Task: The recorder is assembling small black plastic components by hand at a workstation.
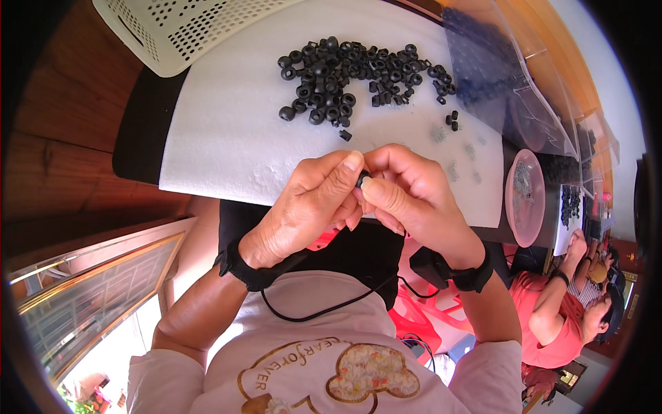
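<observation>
Close in front of me, my left hand [303,200] and my right hand [420,196] meet over the near edge of a white foam sheet [221,131]. A small black part [361,179] is pinched between the thumbs and fingers of both hands. Fingers cover most of it, so its full shape is hidden. Just beyond, a heap of black ring-like and cylindrical parts [321,93] spreads over the sheet. One small black cylinder [345,135] lies at the heap's near edge. Small clusters of clear-grey bits [452,171] are scattered right of my hands.
A cream perforated basket [162,65] stands at the far left. Clear plastic bags [486,69] with dark contents lie at the far right. A pink bowl [512,224] of greyish bits sits right of the sheet. Farther right, a person in red [552,310] sits by more black parts.
</observation>
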### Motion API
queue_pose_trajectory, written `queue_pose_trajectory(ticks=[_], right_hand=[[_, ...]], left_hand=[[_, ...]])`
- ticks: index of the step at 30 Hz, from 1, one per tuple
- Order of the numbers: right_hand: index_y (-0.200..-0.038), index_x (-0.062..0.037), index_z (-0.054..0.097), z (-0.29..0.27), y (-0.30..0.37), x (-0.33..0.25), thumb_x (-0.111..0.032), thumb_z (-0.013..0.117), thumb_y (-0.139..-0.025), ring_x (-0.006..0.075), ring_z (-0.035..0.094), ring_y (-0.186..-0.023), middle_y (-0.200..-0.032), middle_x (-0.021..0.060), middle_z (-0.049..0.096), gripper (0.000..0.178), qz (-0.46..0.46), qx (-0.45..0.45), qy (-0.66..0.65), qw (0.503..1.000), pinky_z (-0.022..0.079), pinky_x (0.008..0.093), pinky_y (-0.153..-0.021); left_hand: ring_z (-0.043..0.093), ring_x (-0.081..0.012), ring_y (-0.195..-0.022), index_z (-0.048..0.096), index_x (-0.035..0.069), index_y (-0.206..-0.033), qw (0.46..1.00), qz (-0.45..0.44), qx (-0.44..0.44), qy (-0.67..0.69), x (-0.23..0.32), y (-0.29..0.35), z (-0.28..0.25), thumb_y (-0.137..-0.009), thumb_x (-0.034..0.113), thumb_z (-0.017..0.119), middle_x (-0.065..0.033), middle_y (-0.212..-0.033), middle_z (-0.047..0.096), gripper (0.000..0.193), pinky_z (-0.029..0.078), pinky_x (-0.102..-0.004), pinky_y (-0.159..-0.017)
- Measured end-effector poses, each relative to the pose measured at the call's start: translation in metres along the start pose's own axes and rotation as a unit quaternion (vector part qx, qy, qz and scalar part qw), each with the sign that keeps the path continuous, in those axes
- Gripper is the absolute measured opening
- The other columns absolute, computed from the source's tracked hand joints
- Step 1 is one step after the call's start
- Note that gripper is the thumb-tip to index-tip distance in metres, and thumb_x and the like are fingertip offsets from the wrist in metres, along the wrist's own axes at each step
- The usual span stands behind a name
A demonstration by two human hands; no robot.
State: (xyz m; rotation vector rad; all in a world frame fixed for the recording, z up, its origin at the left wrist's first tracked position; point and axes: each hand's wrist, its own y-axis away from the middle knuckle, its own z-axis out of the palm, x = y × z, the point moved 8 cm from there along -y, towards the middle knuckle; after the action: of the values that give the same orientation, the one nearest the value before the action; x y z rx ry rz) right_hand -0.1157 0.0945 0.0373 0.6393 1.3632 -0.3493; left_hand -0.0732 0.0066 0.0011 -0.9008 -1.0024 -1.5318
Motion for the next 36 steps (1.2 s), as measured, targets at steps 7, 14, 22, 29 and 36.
queue_pose_trajectory(ticks=[7, 14, 22, 29, 36], right_hand=[[-0.100, 0.0024, 0.051, -0.003, -0.002, 0.008, -0.021, 0.055, -0.097, 0.0128, 0.068, -0.073, -0.079, 0.0106, 0.067, 0.024, 0.008, -0.012, -0.037, 0.999, 0.041, 0.0187, -0.049], [-0.099, 0.0032, 0.050, 0.000, -0.006, 0.010, -0.020, 0.054, -0.097, 0.0162, 0.068, -0.072, -0.081, 0.0115, 0.066, 0.024, 0.037, -0.014, -0.094, 0.995, 0.047, 0.0207, -0.055], [-0.099, 0.0046, 0.050, 0.000, -0.006, 0.013, -0.020, 0.054, -0.097, 0.0170, 0.066, -0.070, -0.079, 0.0123, 0.065, 0.025, 0.026, -0.002, -0.085, 0.996, 0.052, 0.0252, -0.060], [-0.096, 0.0064, 0.050, 0.001, -0.006, 0.016, -0.018, 0.054, -0.097, 0.0158, 0.064, -0.065, -0.077, 0.0131, 0.064, 0.025, -0.002, 0.021, -0.081, 0.997, 0.053, 0.0258, -0.060], [-0.102, 0.0024, 0.054, 0.000, -0.010, 0.001, -0.014, 0.056, -0.094, 0.0143, 0.063, -0.061, -0.075, 0.0089, 0.063, 0.018, -0.067, 0.057, 0.013, 0.996, 0.051, 0.0252, -0.057]], left_hand=[[0.038, -0.0059, -0.046, 0.057, -0.003, -0.094, 0.999, -0.026, 0.007, 0.046, 0.000, -0.006, 0.000, -0.103, 0.037, 0.036, -0.0013, -0.054, 0.045, 0.046, 0.029, -0.0212, -0.044], [0.035, -0.0064, -0.044, 0.056, -0.004, -0.093, 0.998, -0.032, 0.016, 0.045, -0.003, -0.007, -0.003, -0.103, 0.036, 0.035, -0.0013, -0.053, 0.043, 0.046, 0.028, -0.0214, -0.043], [0.043, -0.0090, -0.046, 0.054, -0.001, -0.085, 0.999, -0.035, 0.019, 0.020, -0.001, -0.005, -0.004, -0.102, 0.037, 0.037, -0.0019, -0.051, 0.043, 0.045, 0.039, -0.0235, -0.045], [0.038, -0.0074, -0.043, 0.056, -0.003, -0.089, 0.999, -0.014, 0.029, -0.036, -0.001, -0.004, 0.000, -0.104, 0.036, 0.033, 0.0000, -0.049, 0.038, 0.048, 0.034, -0.0227, -0.044], [0.040, -0.0083, -0.047, 0.054, 0.000, -0.085, 0.997, 0.007, 0.044, 0.056, -0.001, -0.008, -0.001, -0.102, 0.039, 0.035, 0.0003, -0.050, 0.039, 0.047, 0.038, -0.0229, -0.048]])
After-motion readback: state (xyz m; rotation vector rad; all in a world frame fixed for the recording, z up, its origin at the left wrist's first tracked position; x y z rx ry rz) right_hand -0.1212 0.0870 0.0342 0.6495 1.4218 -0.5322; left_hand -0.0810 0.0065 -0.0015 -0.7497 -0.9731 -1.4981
